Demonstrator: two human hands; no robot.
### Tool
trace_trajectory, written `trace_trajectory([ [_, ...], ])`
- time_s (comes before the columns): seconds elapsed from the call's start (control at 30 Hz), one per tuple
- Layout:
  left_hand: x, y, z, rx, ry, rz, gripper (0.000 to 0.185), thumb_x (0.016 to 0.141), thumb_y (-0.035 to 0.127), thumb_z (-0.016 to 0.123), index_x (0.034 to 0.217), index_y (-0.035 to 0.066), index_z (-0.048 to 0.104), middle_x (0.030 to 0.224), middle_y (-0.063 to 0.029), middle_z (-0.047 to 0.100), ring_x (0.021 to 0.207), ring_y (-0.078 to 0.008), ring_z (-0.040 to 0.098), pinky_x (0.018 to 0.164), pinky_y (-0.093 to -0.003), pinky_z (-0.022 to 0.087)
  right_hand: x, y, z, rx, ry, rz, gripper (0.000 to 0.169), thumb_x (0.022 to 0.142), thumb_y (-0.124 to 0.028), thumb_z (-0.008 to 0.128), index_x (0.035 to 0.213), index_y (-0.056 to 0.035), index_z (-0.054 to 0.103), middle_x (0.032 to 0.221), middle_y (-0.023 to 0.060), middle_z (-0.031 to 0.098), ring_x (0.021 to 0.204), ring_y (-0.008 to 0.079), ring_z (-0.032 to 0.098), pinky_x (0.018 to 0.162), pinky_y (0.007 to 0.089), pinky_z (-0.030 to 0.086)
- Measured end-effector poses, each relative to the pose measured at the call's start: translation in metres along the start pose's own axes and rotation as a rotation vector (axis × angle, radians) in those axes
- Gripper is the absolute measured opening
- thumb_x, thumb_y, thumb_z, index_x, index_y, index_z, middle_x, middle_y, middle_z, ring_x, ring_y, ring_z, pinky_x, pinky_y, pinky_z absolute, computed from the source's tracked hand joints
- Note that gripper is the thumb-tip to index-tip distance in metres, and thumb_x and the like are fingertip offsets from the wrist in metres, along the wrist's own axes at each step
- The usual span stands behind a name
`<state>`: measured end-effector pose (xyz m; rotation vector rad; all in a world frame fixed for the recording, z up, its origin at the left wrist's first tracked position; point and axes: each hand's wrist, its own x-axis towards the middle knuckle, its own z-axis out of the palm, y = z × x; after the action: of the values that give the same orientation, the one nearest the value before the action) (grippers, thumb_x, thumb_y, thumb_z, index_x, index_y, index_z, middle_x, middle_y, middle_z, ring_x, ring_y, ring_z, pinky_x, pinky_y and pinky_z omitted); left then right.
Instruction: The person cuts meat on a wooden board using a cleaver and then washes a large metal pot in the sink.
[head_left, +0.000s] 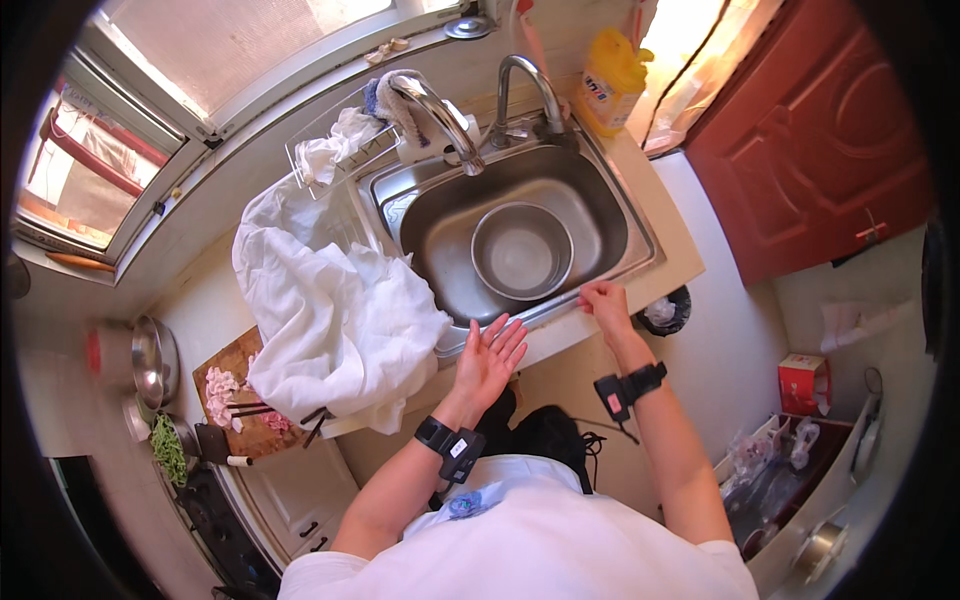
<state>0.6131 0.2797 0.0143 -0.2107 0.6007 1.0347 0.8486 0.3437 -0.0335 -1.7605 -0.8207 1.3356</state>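
Palm up and fingers spread, my left hand (491, 360) is just in front of the sink's near rim, with nothing in it. My right hand (606, 306) is by the front right edge of the stainless steel sink (634, 247), its fingers curled in and no object showing in them. A round metal basin (523, 251) sits on the sink floor; it seems to hold a little water. Beside my left hand, a large white cloth (337, 300) lies bunched over the counter and the sink's left edge. Two faucets, a curved one (517, 67) and a thicker spout (442, 120), stand behind the sink.
At left, a wooden cutting board (259, 442) carries raw meat (221, 390), chopsticks (251, 411) and a cleaver (214, 444). Cut green vegetables (169, 450) fill a bowl beside it. A yellow jug (611, 82) stands behind the sink; a trash bin (671, 319) is at right.
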Motion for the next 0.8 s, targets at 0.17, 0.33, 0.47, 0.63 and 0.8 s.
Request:
trace_trajectory([
  [0.17, 0.016, 0.015, 0.007, -0.036, 0.078, 0.095, 0.057, 0.093, 0.046, 0.035, 0.129, 0.001, 0.037, 0.134, -0.0181, 0.038, 0.124, -0.0292, 0.039, 0.102, -0.0408, 0.034, 0.104, -0.007, 0.017, -0.365, 0.030, 0.058, 0.015, 0.078, -0.012, 0.062, 0.079, 0.0035, 0.062, 0.068, 0.0084, 0.062, 0.062, 0.0160, 0.059, 0.055, 0.0257, 0.047],
  [0.33, 0.030, 0.018, 0.009, -0.097, 0.156, 0.186, 0.059, 0.093, 0.048, 0.033, 0.130, 0.001, 0.035, 0.135, -0.0172, 0.038, 0.125, -0.0281, 0.037, 0.104, -0.0406, 0.032, 0.174, 0.019, 0.018, -0.645, -0.094, 0.246, 0.028, 0.071, -0.012, 0.068, 0.088, 0.0089, 0.060, 0.085, 0.0201, 0.064, 0.069, 0.0269, 0.065, 0.060, 0.0359, 0.053],
  [0.47, 0.038, 0.016, 0.007, -0.173, 0.210, 0.278, 0.058, 0.093, 0.047, 0.035, 0.129, 0.002, 0.037, 0.135, -0.0182, 0.037, 0.126, -0.0299, 0.036, 0.103, -0.0428, 0.033, 0.179, 0.027, 0.022, -0.347, -0.211, 0.466, 0.020, 0.068, 0.001, 0.061, 0.087, 0.0084, 0.059, 0.078, 0.0154, 0.061, 0.061, 0.0256, 0.063, 0.045, 0.0329, 0.055],
  [0.63, 0.043, 0.009, 0.012, -0.229, 0.263, 0.378, 0.057, 0.093, 0.046, 0.035, 0.129, 0.002, 0.037, 0.135, -0.0181, 0.038, 0.126, -0.0298, 0.037, 0.102, -0.0436, 0.034, 0.137, -0.045, 0.056, -0.333, -0.345, 0.249, 0.016, 0.072, -0.005, 0.056, 0.086, 0.0034, 0.058, 0.074, 0.0131, 0.061, 0.059, 0.0231, 0.063, 0.047, 0.0326, 0.054],
  [0.8, 0.053, 0.001, 0.032, -0.243, 0.266, 0.443, 0.060, 0.092, 0.048, 0.036, 0.130, 0.002, 0.035, 0.134, -0.0173, 0.038, 0.124, -0.0278, 0.038, 0.103, -0.0414, 0.033, 0.143, -0.098, 0.068, -1.013, -0.326, -0.430, 0.022, 0.071, -0.011, 0.058, 0.084, 0.0063, 0.055, 0.079, 0.0206, 0.060, 0.071, 0.0337, 0.063, 0.061, 0.0401, 0.052],
])
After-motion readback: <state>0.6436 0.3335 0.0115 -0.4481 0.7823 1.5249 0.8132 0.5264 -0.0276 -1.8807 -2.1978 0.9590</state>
